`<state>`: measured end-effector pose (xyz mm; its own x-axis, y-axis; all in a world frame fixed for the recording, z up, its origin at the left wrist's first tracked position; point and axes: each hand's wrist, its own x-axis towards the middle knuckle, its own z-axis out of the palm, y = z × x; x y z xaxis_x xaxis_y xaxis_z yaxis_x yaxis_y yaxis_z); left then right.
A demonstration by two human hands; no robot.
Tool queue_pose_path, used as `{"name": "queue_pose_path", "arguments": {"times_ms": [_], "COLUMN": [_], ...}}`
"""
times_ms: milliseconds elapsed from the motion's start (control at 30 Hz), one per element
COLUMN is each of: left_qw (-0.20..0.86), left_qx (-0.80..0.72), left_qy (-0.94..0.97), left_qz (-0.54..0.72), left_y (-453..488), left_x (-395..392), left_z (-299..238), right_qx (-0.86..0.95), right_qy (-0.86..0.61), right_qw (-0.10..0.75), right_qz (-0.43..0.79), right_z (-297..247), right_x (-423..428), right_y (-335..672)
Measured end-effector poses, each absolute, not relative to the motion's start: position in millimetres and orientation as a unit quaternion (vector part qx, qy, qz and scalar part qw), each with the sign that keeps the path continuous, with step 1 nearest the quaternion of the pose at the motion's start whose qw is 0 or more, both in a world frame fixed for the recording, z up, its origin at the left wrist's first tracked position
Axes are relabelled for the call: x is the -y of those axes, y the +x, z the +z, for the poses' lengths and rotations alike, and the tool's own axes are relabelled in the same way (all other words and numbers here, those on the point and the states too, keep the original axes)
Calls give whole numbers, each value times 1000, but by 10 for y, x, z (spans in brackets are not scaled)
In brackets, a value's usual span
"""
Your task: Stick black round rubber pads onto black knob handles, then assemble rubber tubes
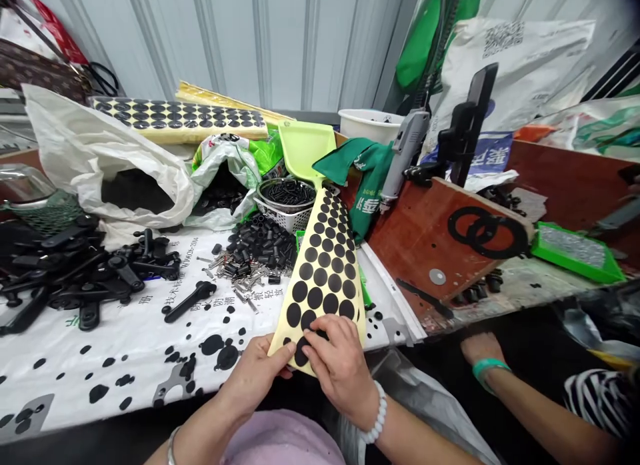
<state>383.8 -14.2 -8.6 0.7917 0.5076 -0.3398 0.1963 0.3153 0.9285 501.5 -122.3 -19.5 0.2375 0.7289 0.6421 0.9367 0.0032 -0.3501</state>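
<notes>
A long yellow backing sheet (295, 328) with rows of black round stickers (320, 276) slants up from my hands toward the bench. My left hand (260, 368) pinches its near left corner, thumb on top and fingers beneath. Over the near end of the sheet, my right hand (337, 362) has its fingertips pressed together at a black round sticker; whether that sticker is lifted from the backing is hard to see. To the left lie a single black handle-like part (190, 300) and a heap of black plastic arms (90, 272). Small black cylinders (263, 245) are piled with metal pins behind.
A white sack (115, 152), a basket of black pieces (287, 198) and a light-green dustpan (307, 148) stand behind. To the right are a grey electric screwdriver (405, 148), a brown board (410, 245) and a green tray (575, 252). A co-worker's arm (515, 392) reaches in at right.
</notes>
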Motion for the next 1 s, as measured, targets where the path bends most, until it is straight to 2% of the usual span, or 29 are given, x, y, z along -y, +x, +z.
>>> {"name": "queue_pose_path", "arguments": {"times_ms": [333, 600, 700, 767, 867, 1000], "left_qw": [775, 812, 805, 780, 714, 482], "left_qx": [-350, -363, -368, -384, -377, -373], "left_qy": [511, 429, 434, 466, 564, 740], "left_qz": [131, 156, 165, 163, 175, 283], "left_y": [3861, 3907, 3926, 3913, 3809, 3475], "left_x": [184, 144, 75, 14, -111, -426], "left_z": [-153, -169, -166, -151, -127, -122], "right_qx": [588, 620, 641, 647, 553, 421], "right_qy": [-685, -629, -566, -551, -617, -615], "right_qw": [414, 380, 414, 471, 559, 641], "right_qz": [-115, -274, -310, -237, 14, 181], "right_z": [-207, -313, -286, -179, 25, 87], "right_x": [1179, 1085, 1093, 1153, 1234, 1130], "right_y": [4950, 4744, 4717, 4739, 4841, 5031]}}
